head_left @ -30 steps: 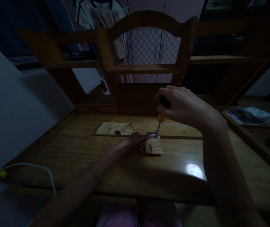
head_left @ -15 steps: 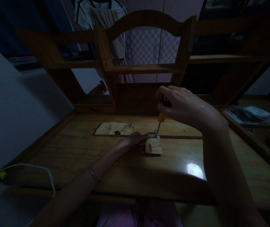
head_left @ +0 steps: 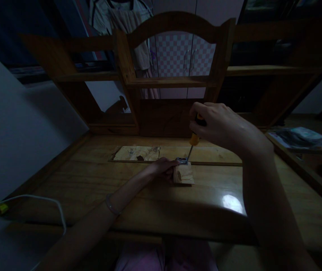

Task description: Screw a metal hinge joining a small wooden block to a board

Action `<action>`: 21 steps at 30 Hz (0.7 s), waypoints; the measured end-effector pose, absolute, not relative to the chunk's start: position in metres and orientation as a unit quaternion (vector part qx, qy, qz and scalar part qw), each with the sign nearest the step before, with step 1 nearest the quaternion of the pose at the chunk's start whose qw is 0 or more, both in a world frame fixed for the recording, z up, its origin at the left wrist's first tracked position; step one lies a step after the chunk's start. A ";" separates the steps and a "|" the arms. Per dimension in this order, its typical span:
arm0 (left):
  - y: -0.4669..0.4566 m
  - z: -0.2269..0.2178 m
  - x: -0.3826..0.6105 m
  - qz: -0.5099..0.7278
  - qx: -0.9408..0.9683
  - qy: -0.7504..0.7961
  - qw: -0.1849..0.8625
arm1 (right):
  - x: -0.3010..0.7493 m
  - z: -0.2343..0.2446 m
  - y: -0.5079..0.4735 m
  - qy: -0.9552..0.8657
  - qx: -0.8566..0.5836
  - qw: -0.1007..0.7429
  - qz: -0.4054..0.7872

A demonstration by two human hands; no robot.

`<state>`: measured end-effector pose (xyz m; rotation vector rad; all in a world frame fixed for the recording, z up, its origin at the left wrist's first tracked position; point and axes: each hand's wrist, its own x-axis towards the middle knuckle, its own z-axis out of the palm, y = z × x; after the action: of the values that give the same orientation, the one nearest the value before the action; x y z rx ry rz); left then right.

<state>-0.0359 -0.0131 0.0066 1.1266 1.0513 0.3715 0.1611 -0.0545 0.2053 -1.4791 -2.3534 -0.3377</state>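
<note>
My right hand (head_left: 217, 124) is wrapped round the handle of a yellow and black screwdriver (head_left: 195, 139), its shaft slanting down to the left. The tip meets the right end of a small metal hinge (head_left: 181, 161), which lies at the far edge of a small wooden board (head_left: 186, 175). My left hand (head_left: 163, 166) grips the left side of that board, with a fingertip pressing on the hinge. Its other fingers are partly hidden under the hand. The screw head under the tip is too small to make out.
The wooden desk (head_left: 138, 192) has a long recess with a rough, worn patch (head_left: 137, 153). Behind rises a wooden shelf unit (head_left: 172, 82). A white cable (head_left: 37, 196) curves at the left; papers (head_left: 304, 135) lie at the right.
My right hand and the screwdriver handle have shifted slightly right, so the shaft leans more. My left hand, the board and the hinge stay nearly where they were.
</note>
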 end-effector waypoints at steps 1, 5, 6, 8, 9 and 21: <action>-0.013 0.007 -0.036 0.165 0.504 0.474 0.703 | 0.161 0.205 -0.054 -0.827 -0.521 0.170 -0.125; -0.013 0.006 -0.035 0.163 0.515 0.478 0.693 | 0.160 0.204 -0.055 -0.822 -0.528 0.169 -0.131; -0.013 0.005 -0.035 0.163 0.519 0.475 0.692 | 0.160 0.204 -0.055 -0.821 -0.530 0.169 -0.128; -0.012 0.004 -0.036 0.162 0.518 0.471 0.696 | 0.161 0.204 -0.055 -0.823 -0.530 0.170 -0.115; -0.012 0.003 -0.036 0.161 0.516 0.468 0.699 | 0.161 0.205 -0.055 -0.826 -0.526 0.172 -0.107; -0.008 -0.003 -0.039 0.156 0.541 0.472 0.678 | 0.160 0.211 -0.059 -0.850 -0.496 0.172 -0.044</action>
<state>-0.0390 -0.0081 -0.0031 1.2150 1.0613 0.3499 0.1605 -0.0592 0.2114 -1.4094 -2.4125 -0.1251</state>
